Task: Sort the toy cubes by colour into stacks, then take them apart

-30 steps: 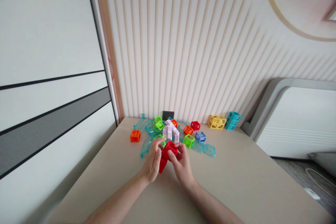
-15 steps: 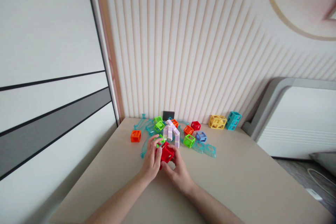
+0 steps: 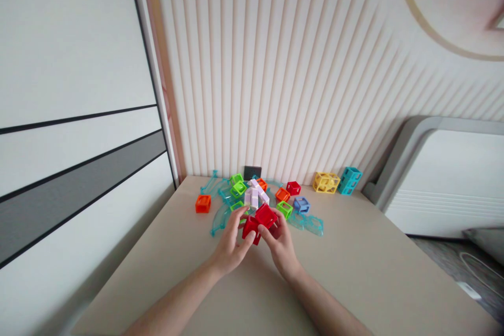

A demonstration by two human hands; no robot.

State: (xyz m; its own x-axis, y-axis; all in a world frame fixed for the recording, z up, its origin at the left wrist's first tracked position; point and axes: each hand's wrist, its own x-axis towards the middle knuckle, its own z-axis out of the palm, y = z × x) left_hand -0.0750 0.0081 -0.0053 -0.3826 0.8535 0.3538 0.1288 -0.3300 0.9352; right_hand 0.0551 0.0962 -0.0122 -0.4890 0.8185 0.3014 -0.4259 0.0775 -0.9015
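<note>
Two red block cubes are between my hands over the table's middle. My left hand (image 3: 232, 241) grips the lower left red cube (image 3: 250, 228), with the thumb on its near side. My right hand (image 3: 280, 239) grips the upper right red cube (image 3: 266, 215), which is tilted and touches the other one. Just beyond my fingers lie white-lilac blocks (image 3: 252, 198). A green cube frame (image 3: 237, 206) sits past my left fingertips, partly hidden, and another green cube frame (image 3: 284, 209) stands by my right fingers.
On the beige table (image 3: 334, 273), an orange cube (image 3: 203, 203) stands at left. Clear teal pieces (image 3: 315, 224) lie around the pile. A blue cube (image 3: 302, 205), a yellow double block (image 3: 326, 182) and a teal double block (image 3: 349, 181) are at right, near the ribbed wall (image 3: 268, 63).
The red cubes now show as two angled pieces, one in each hand. My right hand has moved slightly up and right, and the right cube has risen.
</note>
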